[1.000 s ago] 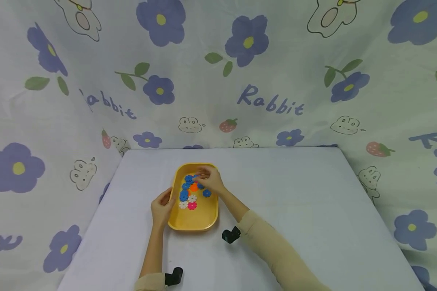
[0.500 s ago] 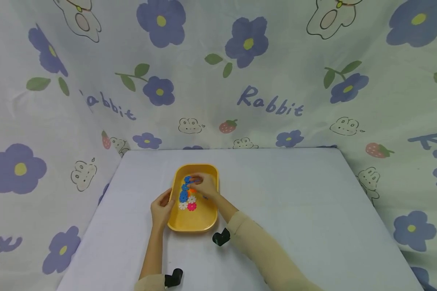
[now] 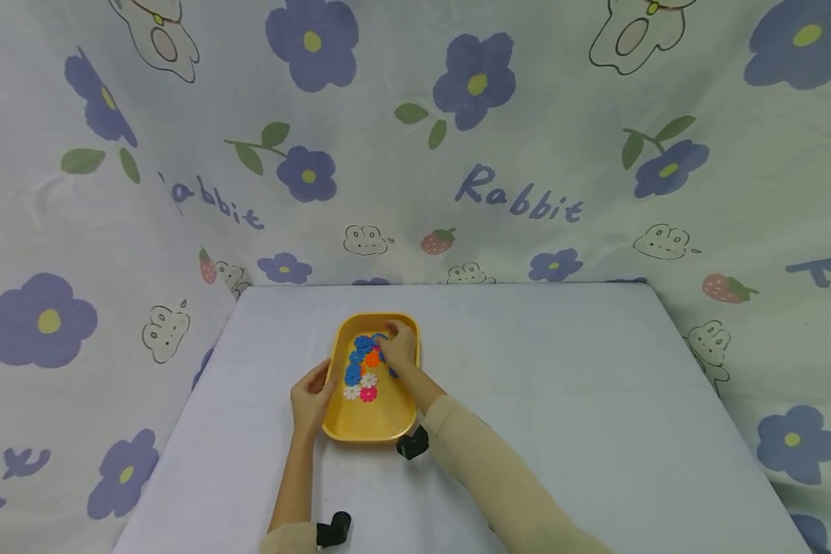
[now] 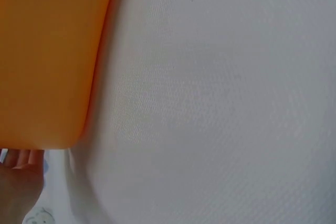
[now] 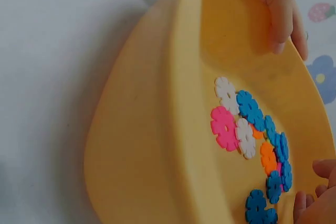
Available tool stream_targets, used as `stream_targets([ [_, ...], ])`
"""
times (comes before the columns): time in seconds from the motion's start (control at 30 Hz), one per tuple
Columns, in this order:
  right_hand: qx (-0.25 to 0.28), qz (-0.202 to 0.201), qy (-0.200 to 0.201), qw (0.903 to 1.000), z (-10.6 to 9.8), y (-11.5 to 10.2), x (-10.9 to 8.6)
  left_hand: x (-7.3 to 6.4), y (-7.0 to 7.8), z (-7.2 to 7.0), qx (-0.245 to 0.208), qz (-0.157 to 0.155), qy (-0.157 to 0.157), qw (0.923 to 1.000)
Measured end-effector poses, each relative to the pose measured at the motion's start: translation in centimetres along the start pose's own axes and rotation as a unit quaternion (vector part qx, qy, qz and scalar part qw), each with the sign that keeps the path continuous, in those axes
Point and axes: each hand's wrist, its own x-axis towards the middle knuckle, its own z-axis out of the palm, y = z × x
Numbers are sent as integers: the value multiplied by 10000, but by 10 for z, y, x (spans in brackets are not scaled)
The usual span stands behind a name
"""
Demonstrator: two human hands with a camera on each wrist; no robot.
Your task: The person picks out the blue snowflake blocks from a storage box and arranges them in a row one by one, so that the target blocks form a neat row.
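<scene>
A yellow tray (image 3: 370,423) holds several small flat snowflake-shaped plastic discs. Most are blue (image 3: 353,375), gathered toward its far half; among them lie orange discs (image 5: 268,157), white discs (image 5: 245,138) and a pink disc (image 5: 224,128). My left hand (image 3: 311,396) grips the tray's left wall, thumb inside and fingers outside. My right hand (image 3: 399,346) is inside the tray at the far right, over the blue discs. In the right wrist view its thumb and fingers are apart, with no disc visible between them; the hand partly hides discs in the head view.
The tray stands on a white-covered table (image 3: 561,400), left of its middle. Patterned cloth (image 3: 526,115) with flowers and rabbits hangs behind and at both sides. A small black device (image 3: 412,443) sits at my right wrist, another (image 3: 335,529) at my left.
My right hand, which held a blue disc over the pile, has moved right and slightly away, and no disc shows in it now. My left hand stays on the tray.
</scene>
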Motion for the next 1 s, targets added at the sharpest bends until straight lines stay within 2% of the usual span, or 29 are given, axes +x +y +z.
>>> stream_targets([
  [0.2, -55, 520, -207, 9984, 8, 7, 6, -7, 22, 0, -175, -2, -93, 9998],
  [0.23, 44, 387, -240, 9990, 13, 19, 12, -8, 24, 0, -199, 14, -90, 9998],
  [0.37, 219, 775, -700, 9943, 24, 28, 18, -4, 13, -1, -288, 118, -10, 9995],
  [0.43, 616, 1062, -1020, 9872, 26, 33, 23, -2, 5, -1, -295, 152, 42, 9994],
  [0.47, 604, 1292, -1086, 9838, 23, 20, 18, 0, 2, -1, -304, 155, 69, 9994],
  [0.5, 790, 1301, -1135, 9818, 28, 27, 21, 0, -1, -1, -332, 129, 89, 9993],
  [0.57, 1209, 1035, -1104, 9811, 42, 49, 28, 0, 0, -1, -368, 114, 73, 9992],
  [0.67, 1418, 770, -1209, 9795, 65, 88, 43, -3, 10, -1, -417, 100, -24, 9991],
  [0.7, 1448, 684, -1241, 9793, 76, 109, 51, -5, 14, -1, -436, 91, -50, 9990],
  [0.73, 1356, 594, -1203, 9816, 83, 117, 54, -6, 17, -1, -440, 127, -83, 9989],
  [0.8, 1070, 701, -1196, 9845, 93, 125, 59, -8, 24, 0, -380, 111, -92, 9992],
  [0.87, 1176, 563, -1141, 9849, 96, 128, 58, -9, 24, 0, -391, 107, -79, 9991],
  [0.93, 1585, 838, -1342, 9746, 86, 109, 48, -8, 22, 0, -378, 179, -77, 9991],
  [0.97, 1998, 862, -1512, 9643, 81, 103, 44, -7, 20, 0, -371, 160, -52, 9992],
  [1.0, 2371, 1060, -1677, 9510, 71, 87, 36, -6, 16, 0, -376, 187, -37, 9991],
])
